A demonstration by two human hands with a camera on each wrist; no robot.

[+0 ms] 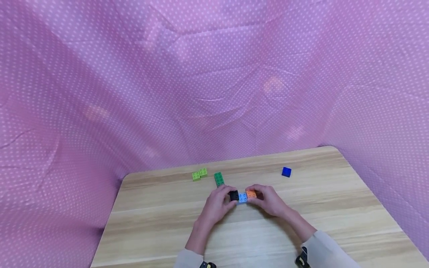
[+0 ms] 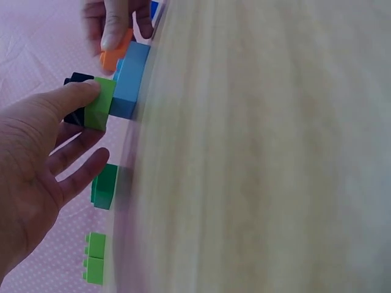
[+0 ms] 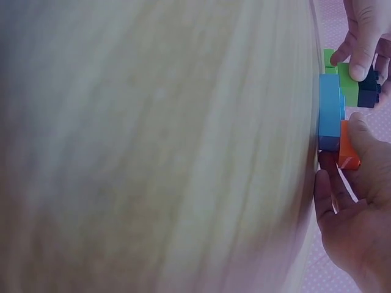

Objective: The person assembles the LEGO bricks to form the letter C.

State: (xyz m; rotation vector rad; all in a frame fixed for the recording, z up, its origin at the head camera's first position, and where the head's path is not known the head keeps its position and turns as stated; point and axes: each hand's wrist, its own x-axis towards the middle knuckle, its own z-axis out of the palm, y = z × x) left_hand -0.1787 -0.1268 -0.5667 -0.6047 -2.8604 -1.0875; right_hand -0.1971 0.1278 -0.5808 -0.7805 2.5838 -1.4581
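Note:
Between thumb and fingers, my left hand (image 1: 214, 204) pinches a black toy brick (image 1: 234, 195) stacked with a lime green brick (image 2: 102, 104). This pair is at the left end of a longer light blue toy brick (image 1: 242, 198), its green side toward the blue studs. My right hand (image 1: 269, 201) pinches an orange toy brick (image 1: 251, 194) at the right end of the blue brick, on its studded top. In the right wrist view the blue brick (image 3: 330, 113) stands low on the table, with the orange brick (image 3: 348, 146) against its studs.
A dark green brick (image 1: 219, 179) lies just beyond my left hand. Two small lime green bricks (image 1: 199, 174) sit farther left, corner to corner. A dark blue brick (image 1: 286, 171) lies back right on the wooden table (image 1: 151, 219). Pink dotted cloth (image 1: 214, 93) surrounds the table.

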